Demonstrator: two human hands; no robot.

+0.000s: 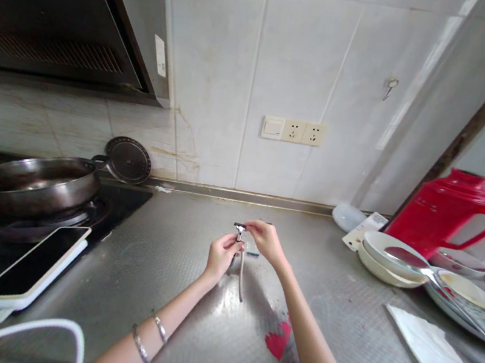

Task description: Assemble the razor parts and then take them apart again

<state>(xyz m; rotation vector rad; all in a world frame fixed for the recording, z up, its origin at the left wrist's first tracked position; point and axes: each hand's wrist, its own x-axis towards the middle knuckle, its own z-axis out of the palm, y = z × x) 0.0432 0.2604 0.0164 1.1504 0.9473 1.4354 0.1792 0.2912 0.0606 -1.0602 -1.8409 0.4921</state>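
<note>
Out over the steel counter, my left hand [222,257] is closed around a small T-shaped razor [239,234] with a dark head and silver neck. At the razor's head, the fingertips of my right hand [266,239] pinch its right end. Below my hands a thin grey curved strip or handle [241,279] lies on the counter; its upper end is partly hidden by my left hand. Just under my right hand is a small clear and teal piece [252,253], too small to make out fully.
At left, a pan [40,177] stands on the black stove, with a phone [36,265] on a white cable at its front. To the right are stacked bowls [387,269], a red thermos jug [445,207] and a white paper sheet [440,354]. A red paper piece [277,339] lies nearer.
</note>
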